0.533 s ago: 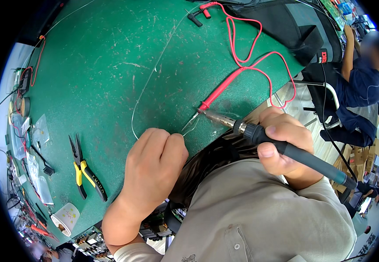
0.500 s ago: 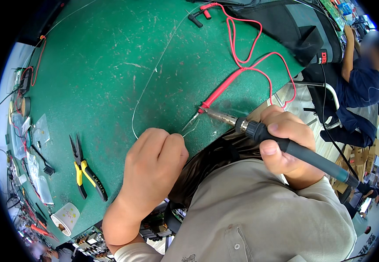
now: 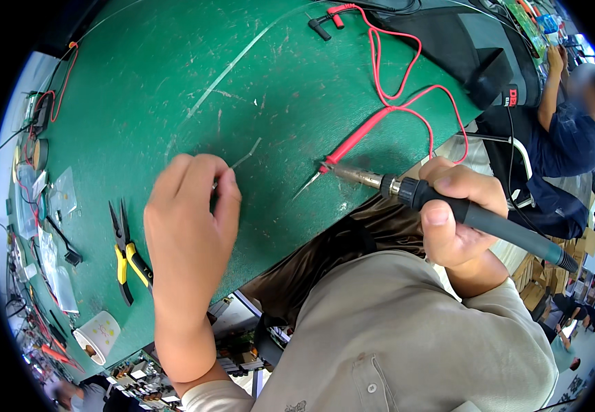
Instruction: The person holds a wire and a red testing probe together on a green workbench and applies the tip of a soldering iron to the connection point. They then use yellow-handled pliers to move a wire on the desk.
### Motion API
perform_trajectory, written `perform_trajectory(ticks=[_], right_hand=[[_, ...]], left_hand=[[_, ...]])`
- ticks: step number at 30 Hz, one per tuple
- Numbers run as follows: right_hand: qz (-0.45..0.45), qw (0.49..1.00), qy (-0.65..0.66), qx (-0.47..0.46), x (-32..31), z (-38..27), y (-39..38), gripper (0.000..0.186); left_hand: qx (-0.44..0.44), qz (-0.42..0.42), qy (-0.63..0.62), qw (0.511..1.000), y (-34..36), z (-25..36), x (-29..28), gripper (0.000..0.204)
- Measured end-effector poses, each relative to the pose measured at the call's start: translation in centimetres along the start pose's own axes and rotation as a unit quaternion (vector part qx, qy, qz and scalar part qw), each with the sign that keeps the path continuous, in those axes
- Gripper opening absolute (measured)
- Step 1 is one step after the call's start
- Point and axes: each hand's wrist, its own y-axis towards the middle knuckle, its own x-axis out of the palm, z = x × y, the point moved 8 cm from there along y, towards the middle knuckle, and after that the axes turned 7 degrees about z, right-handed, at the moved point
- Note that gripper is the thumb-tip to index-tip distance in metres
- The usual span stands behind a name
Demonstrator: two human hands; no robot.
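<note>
My right hand [image 3: 459,213] grips a soldering iron [image 3: 496,223] by its dark handle. The iron's metal end meets, or nearly meets, the front of a red test probe [image 3: 359,141], where the bare metal needle begins. The probe lies on the green tabletop with its needle toward me. To the left, my left hand [image 3: 191,213] pinches a thin solder wire [image 3: 246,154]; a short end sticks out past the fingertips, apart from the probe. The wire's longer run arcs away toward the far edge, blurred by motion.
Yellow-and-black long-nose pliers [image 3: 126,254] lie beside my left forearm. A paper cup [image 3: 98,336] is tipped at the near left. Red leads and a black plug [image 3: 319,29] lie at the far side, next to a dark bag [image 3: 441,48]. Another person [image 3: 575,137] sits at right.
My left hand has moved left, drawing the solder wire away from the probe's needle. The iron stays at the front of the probe in my right hand.
</note>
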Motion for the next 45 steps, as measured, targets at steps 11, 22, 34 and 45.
perform_trajectory(ticks=[11,22,34,45], right_hand=[[0.163,0.983,0.060,0.050,-2.7,1.1,1.7,0.026],[0.222,0.967,0.110,0.066,-6.5,3.3,3.0,0.021],[0.243,0.957,0.157,0.035,-9.8,4.0,4.8,0.020],[0.209,0.958,0.196,0.014,-9.7,4.1,6.2,0.019]], left_hand=[[0.106,0.055,0.112,0.987,1.0,-0.5,-0.8,0.016],[0.115,0.041,0.052,0.991,1.1,4.6,-1.3,0.017],[0.103,-0.052,0.294,0.949,0.8,14.7,11.6,0.034],[-0.068,-0.073,0.100,0.990,-2.3,12.5,9.0,0.014]])
